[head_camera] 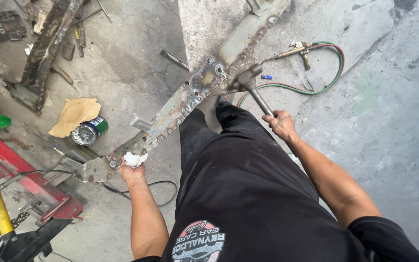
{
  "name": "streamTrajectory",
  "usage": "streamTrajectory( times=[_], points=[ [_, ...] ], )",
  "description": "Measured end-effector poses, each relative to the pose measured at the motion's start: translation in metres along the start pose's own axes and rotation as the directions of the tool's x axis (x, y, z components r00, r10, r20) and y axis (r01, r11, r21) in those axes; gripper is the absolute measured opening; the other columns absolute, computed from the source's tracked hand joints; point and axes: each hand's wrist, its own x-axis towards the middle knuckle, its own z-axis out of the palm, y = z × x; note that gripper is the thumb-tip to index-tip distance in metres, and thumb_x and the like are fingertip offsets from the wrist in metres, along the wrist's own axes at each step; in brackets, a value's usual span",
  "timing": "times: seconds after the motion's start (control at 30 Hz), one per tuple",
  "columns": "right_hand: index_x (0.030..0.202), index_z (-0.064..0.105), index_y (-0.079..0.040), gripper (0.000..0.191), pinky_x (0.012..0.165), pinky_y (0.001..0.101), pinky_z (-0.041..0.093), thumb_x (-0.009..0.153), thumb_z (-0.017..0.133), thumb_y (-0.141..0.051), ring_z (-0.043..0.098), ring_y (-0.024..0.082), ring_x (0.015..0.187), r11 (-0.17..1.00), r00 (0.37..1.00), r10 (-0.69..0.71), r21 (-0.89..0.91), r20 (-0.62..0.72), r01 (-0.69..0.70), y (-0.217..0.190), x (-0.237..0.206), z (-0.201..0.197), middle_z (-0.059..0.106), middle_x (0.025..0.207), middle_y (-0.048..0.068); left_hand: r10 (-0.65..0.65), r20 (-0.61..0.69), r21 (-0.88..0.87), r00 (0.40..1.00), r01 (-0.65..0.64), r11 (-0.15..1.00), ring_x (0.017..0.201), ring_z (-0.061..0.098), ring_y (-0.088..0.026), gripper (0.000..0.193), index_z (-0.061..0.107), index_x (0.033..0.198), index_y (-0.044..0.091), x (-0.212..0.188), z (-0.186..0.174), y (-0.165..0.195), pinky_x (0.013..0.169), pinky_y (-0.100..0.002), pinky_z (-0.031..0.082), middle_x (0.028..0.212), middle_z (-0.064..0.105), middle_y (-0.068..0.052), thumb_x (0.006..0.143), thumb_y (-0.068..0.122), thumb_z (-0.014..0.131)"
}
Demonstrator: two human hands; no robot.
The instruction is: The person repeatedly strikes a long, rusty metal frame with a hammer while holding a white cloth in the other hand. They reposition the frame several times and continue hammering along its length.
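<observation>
A long rusty metal beam (190, 94) lies diagonally across the concrete floor, from lower left to the top middle. My left hand (132, 167) grips its near end through a white rag (134, 158). My right hand (281, 123) is closed on the handle of a hammer (248, 82). The hammer's head rests against the beam's edge about midway along it. My legs in black trousers stand just right of the beam.
A cutting torch (294, 50) with red and green hoses (333, 73) lies at the upper right. A tin can (89, 131) and brown cardboard (73, 114) sit left. A red floor jack (30, 182) with yellow handle and chain is at the lower left. Another rusty beam (47, 51) lies upper left.
</observation>
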Motion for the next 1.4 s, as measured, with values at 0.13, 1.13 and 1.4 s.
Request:
streamTrajectory(
  times=[0.13,1.13,1.4],
  points=[
    [0.091,0.071,0.001,0.039,0.052,0.0356,0.051,0.090,0.072,-0.038,0.061,0.018,0.052,0.993,0.996,0.048,0.114,-0.074,-0.039,-0.019,0.001,-0.001,0.066,0.067,0.011,-0.008,0.008,0.007,1.000,0.008,1.000,0.102,0.073,-0.023,0.032,0.071,0.118,0.016,-0.004,-0.002,-0.005,0.091,-0.049,0.058,0.113,0.076,0.000,0.106,0.034,0.048],
    [0.135,0.051,-0.005,0.046,0.072,0.0470,0.064,0.097,0.063,-0.027,0.075,0.032,0.085,0.630,0.986,-0.143,0.776,0.085,0.025,-0.225,0.026,0.034,0.072,0.102,0.016,-0.108,0.069,-0.160,0.992,0.118,0.980,0.103,0.072,-0.024,0.024,0.066,0.120,0.011,-0.006,-0.010,-0.015,0.094,-0.050,0.057,0.114,0.073,-0.004,0.105,0.024,0.054],
    [0.115,0.050,-0.005,0.026,0.060,0.0442,0.054,0.101,0.072,-0.009,0.062,0.024,0.073,0.470,0.972,-0.230,0.880,0.042,0.073,-0.247,0.073,0.051,0.064,0.093,0.011,-0.023,0.013,-0.171,1.000,0.025,0.985,0.093,0.073,-0.022,0.017,0.068,0.115,0.011,-0.019,0.006,-0.010,0.084,-0.045,0.059,0.104,0.074,-0.003,0.104,0.019,0.059]
  ],
)
